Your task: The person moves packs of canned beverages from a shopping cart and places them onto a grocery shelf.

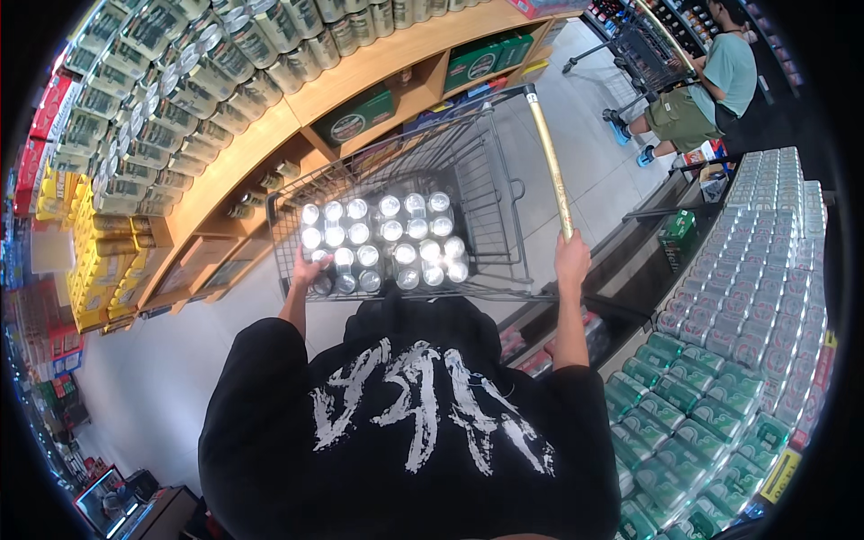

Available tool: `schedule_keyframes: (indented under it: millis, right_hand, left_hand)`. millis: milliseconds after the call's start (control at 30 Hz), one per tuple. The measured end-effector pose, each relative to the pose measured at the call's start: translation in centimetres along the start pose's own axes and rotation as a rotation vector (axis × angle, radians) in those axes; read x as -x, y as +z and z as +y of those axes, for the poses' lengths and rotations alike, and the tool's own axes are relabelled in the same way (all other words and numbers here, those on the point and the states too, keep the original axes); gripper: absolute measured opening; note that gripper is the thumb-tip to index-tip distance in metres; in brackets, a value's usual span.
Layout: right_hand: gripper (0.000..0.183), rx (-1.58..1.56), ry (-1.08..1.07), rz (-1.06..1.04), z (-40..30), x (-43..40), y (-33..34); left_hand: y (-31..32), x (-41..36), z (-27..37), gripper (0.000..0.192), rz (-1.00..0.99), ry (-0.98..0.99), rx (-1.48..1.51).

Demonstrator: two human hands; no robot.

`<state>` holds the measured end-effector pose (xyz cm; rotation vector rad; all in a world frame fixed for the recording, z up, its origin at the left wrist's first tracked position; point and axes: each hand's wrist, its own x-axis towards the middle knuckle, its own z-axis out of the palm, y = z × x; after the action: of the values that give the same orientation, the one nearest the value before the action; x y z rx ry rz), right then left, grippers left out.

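Note:
A wire shopping cart (496, 196) stands sideways in front of me. In it lie two side-by-side packs of silver-topped cans, a left pack (335, 236) and a right pack (417, 228), under what looks like clear wrap. My left hand (309, 267) is at the near outer corner of the left pack, its thumb over a can top and fingers along the side; the fingertips are partly hidden. My right hand (572, 260) is closed around the near end of the cart's yellowish handle bar (550, 155).
Stacked cans (196, 81) line a curved wooden shelf (270, 128) beyond the cart. Yellow cartons (101, 263) stand left. Green can packs (682, 405) and pale can packs (749, 270) are piled right. Another person (725, 88) stands with a cart (641, 54) in the aisle at upper right.

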<state>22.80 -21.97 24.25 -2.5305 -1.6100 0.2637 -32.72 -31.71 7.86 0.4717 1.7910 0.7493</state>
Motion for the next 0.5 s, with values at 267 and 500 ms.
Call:
schedule_keyframes:
  millis: [267,500]
  right_hand:
    - [0.026,-0.049,-0.136,0.048,2.3,-6.4,-0.4]
    - [0.027,-0.009,-0.174,0.081,2.0,-13.9,-1.1]
  left_hand:
    - [4.7,-3.0,0.3,0.112,0.108,0.067,-0.219]
    - [9.9,-4.0,2.0,0.116,0.173,0.132,-0.351]
